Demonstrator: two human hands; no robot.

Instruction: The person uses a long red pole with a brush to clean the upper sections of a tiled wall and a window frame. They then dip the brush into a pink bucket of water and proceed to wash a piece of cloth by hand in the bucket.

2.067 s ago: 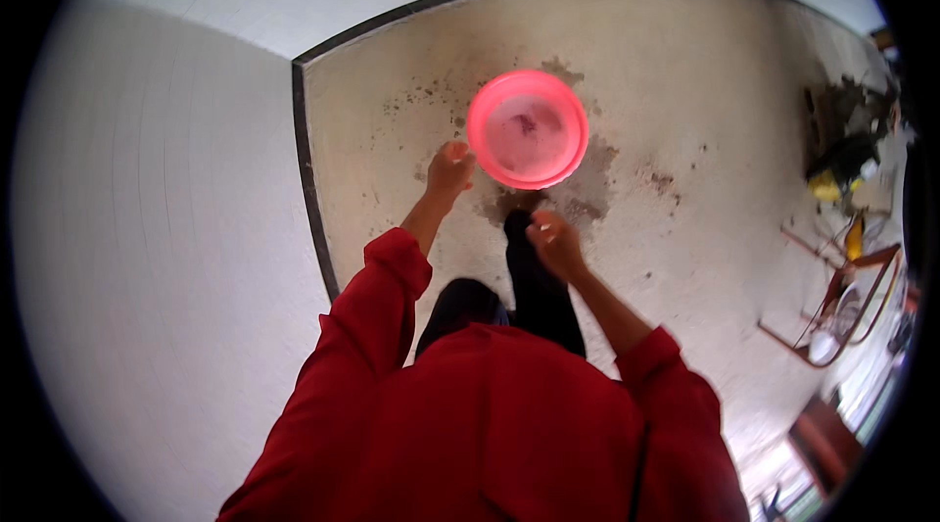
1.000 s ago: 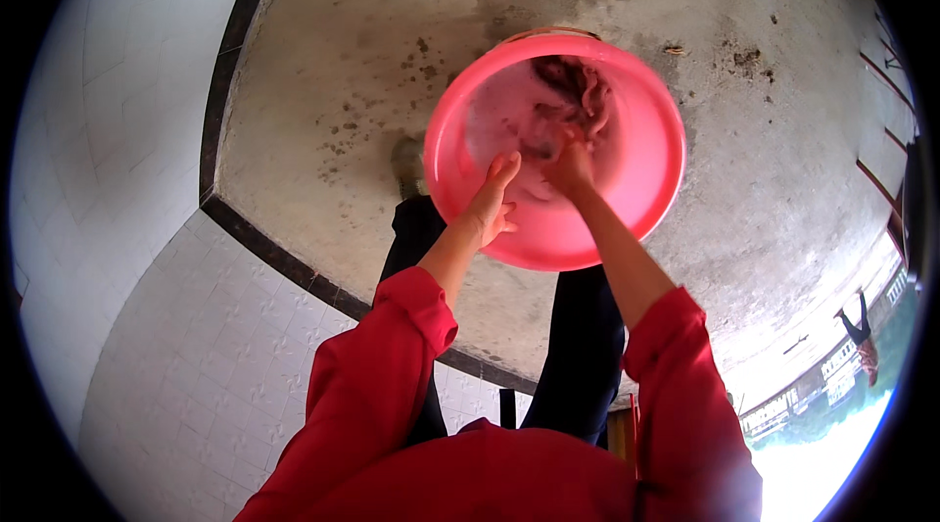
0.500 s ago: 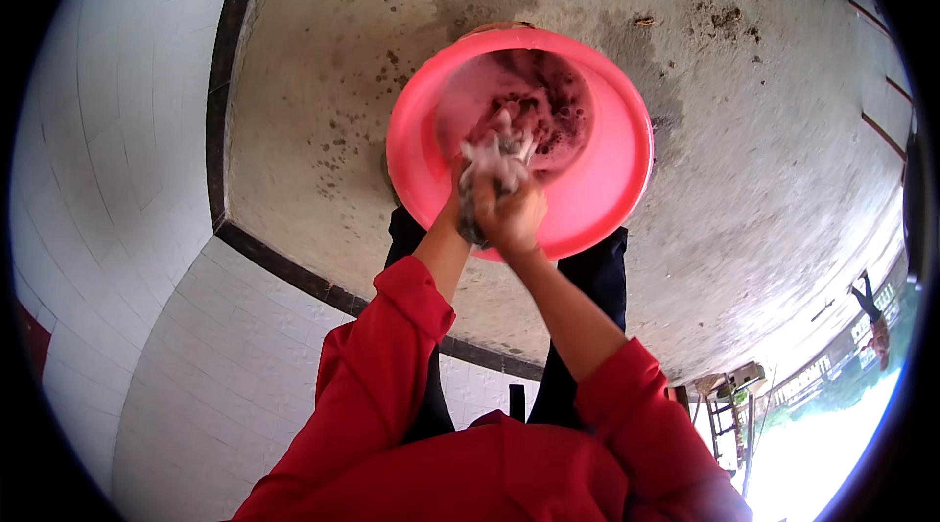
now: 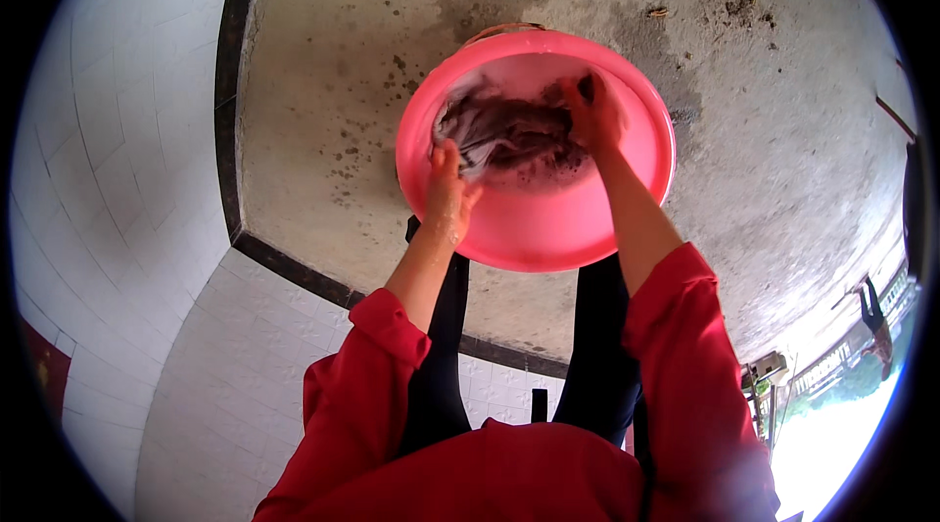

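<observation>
A wet garment, dark with a pale, foamy part at its left, lies spread in sudsy water inside a pink plastic basin. At the basin's left side, my left hand rests against the garment's pale edge, its fingers extended and the thumb apart. My right hand reaches in at the right, with its fingers curled around a dark bit of the garment; some of the fingertips are hidden. Suds and water wet the left wrist.
My dark-trousered legs stand on either side below the basin. Around it is a stained concrete floor, bordered by a dark strip with pale tiles beyond. A distant person shows at the far right.
My hands were together over the basin, squeezing the bunched garment. Now they have parted to left and right, and the garment lies spread in the water.
</observation>
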